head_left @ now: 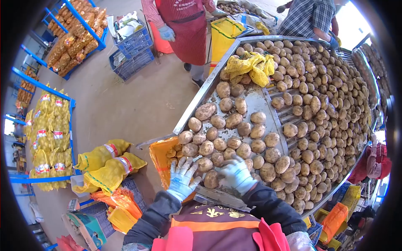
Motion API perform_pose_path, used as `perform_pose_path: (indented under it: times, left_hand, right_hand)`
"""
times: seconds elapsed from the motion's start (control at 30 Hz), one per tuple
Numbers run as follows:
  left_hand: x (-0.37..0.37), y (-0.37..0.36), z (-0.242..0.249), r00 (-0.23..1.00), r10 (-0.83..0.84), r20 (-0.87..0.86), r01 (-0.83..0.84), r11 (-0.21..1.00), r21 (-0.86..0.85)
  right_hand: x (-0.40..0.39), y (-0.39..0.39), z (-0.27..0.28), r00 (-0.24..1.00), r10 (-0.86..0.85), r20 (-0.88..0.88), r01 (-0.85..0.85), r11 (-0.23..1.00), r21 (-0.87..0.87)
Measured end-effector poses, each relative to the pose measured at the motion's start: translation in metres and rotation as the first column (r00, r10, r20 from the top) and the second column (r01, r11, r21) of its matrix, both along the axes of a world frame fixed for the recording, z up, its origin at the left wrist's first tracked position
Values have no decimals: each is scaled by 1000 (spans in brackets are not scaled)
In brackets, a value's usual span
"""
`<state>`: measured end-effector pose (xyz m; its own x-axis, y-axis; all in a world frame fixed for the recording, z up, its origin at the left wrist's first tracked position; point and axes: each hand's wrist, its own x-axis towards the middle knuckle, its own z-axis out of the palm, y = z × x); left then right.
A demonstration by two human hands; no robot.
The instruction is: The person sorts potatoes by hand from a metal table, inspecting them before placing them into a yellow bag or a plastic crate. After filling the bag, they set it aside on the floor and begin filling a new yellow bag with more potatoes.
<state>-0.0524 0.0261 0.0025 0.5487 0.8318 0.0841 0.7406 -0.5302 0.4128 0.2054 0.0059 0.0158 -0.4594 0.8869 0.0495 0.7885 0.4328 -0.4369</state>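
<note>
Both of my hands wear pale blue-white gloves at the near end of a metal sorting table (264,109) covered with potatoes (233,120). My left hand (181,179) is open, fingers spread, at the table's near left corner. It lies beside a potato (204,164) and over the mouth of an orange sack (158,155), where several potatoes show. My right hand (238,174) has its fingers apart and rests over potatoes, some hidden beneath it. Between the hands sits a single brown potato (211,179). Neither hand grips anything that I can see.
A yellow mesh bag (251,67) lies on the potatoes at the far end. Two filled yellow sacks (113,167) lie on the left. Behind stand blue crates (132,62) and a person in a red apron (184,29). Another person in a checked shirt (307,19) leans over the far side.
</note>
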Motion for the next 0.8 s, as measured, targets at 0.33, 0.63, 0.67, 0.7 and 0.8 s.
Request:
perform_pose_path:
  times: [0.33,0.63,0.67,0.7,0.8]
  left_hand:
    - [-14,12,-3,982,168,91,-176,979,98]
    - [80,14,-10,903,-405,-146,408,913,-8]
    - [73,16,-5,913,-381,-144,385,923,5]
    - [62,15,1,937,-330,-118,329,944,-25]
    - [29,15,2,933,-319,-165,320,947,-22]
  right_hand:
    - [135,-109,122,903,130,409,361,281,-889]
    - [35,-65,56,984,-12,177,32,993,-114]
    - [27,-51,55,985,-6,172,26,993,-114]
    - [20,-38,53,989,-60,136,61,998,-2]
    - [4,22,50,974,-174,145,133,957,259]
